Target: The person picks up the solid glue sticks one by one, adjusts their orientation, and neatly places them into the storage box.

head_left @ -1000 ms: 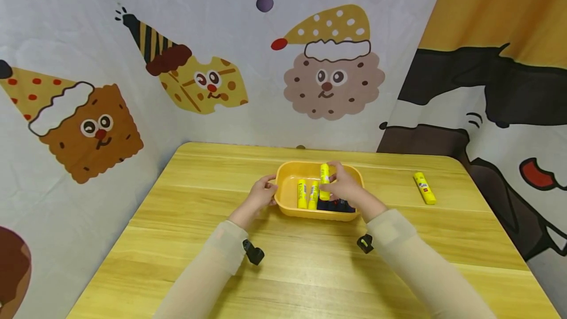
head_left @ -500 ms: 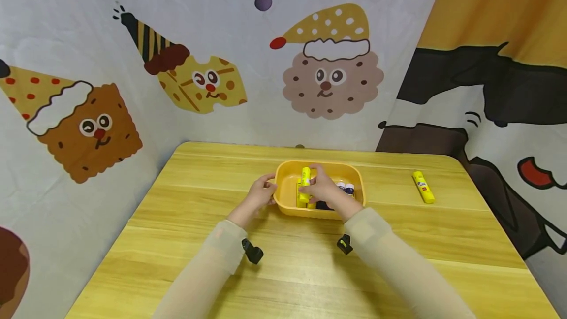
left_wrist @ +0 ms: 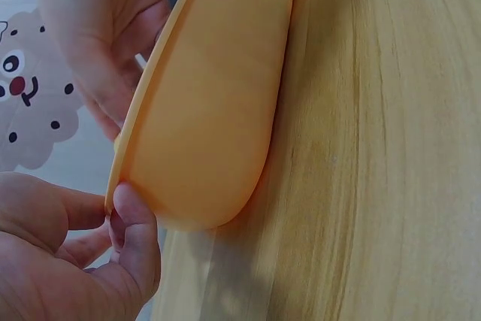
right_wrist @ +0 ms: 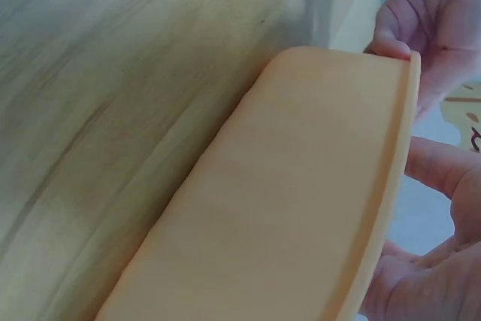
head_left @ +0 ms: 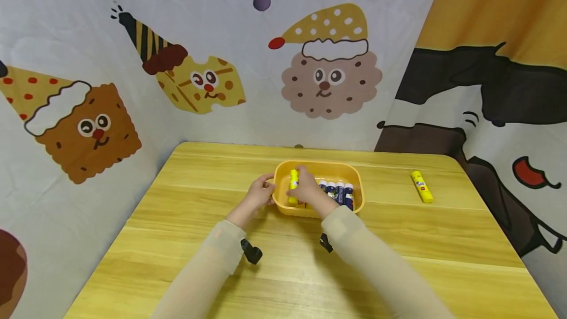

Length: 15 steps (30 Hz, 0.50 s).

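My left hand (head_left: 260,191) pinches the left rim of an orange plastic basket (head_left: 296,210); in the left wrist view its thumb presses the outer wall. Inside the basket's left end, my right hand (head_left: 306,190) holds a yellow glue stick (head_left: 294,186), upright in the head view, between thumb and fingers. Several dark blue glue sticks with white caps (head_left: 339,193) lie in a row in the right half. The right hand covers the basket's middle, hiding the other yellow glue sticks there. In the right wrist view the basket wall hides what the fingers hold.
Another yellow glue stick (head_left: 422,187) lies on the wooden table (head_left: 283,265), right of the basket. Behind the table hangs a cloth backdrop (head_left: 266,127) with cartoon figures. A small black camera (head_left: 251,252) sits at the left wrist.
My right hand has carried the yellow glue stick leftward across the basket and lower into its left end, uncovering the dark blue sticks. The left hand keeps its hold on the rim.
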### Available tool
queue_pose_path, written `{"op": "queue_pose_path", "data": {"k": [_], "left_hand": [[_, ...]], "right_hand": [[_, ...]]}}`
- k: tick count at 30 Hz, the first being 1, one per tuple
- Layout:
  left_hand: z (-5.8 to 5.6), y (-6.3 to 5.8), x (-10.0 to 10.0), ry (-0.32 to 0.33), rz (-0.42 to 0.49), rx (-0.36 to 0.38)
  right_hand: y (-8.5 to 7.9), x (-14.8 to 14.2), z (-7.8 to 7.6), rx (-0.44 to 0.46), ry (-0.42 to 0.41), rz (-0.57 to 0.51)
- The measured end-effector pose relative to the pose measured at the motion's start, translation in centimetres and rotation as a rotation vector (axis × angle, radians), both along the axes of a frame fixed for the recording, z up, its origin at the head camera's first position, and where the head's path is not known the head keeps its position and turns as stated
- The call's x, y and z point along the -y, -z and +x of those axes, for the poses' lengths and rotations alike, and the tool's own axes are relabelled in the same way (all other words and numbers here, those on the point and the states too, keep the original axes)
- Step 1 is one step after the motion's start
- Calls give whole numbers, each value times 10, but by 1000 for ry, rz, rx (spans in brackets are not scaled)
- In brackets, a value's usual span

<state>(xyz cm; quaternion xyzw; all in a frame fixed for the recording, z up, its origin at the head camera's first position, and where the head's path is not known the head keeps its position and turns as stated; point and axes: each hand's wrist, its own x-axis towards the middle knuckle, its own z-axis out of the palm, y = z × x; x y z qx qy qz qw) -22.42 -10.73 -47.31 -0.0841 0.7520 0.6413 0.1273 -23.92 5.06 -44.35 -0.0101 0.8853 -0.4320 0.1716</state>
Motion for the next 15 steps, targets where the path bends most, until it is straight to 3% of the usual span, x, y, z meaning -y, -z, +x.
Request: {"op": "queue_pose_path", "data": {"k": [7, 15], "left_hand": [[3, -1, 1, 0, 8, -39], [0, -1, 1, -7, 19, 0]], "right_hand": [[-4, 16, 0, -29, -25, 148], [-3, 23, 1, -48, -23, 236]]}}
